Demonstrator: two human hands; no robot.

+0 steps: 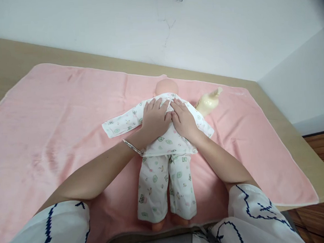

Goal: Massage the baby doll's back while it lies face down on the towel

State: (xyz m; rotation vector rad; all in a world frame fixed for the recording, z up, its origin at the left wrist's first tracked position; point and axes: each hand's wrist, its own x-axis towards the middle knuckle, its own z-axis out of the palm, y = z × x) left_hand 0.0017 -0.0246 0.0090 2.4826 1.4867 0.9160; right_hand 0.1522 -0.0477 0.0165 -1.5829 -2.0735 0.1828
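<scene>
A baby doll [167,87] lies stretched out on a pink blanket, its bald head at the far end and its feet toward me. It wears a white printed top [168,147] and matching trousers [154,185]. My left hand [156,116] rests flat on the upper part of the top, fingers spread. Beside it, my right hand [182,118] lies flat too, the thumbs close together at the middle. Neither hand holds anything. The left sleeve [123,122] is spread sideways. The doll's face cannot be seen.
The pink blanket [74,105] covers much of a wooden table [284,124]. Right of the doll's shoulder lies a glossy cream object [207,102] with a narrow tip, its kind unclear. A white wall [103,33] stands behind the table. Wooden flooring shows at far right.
</scene>
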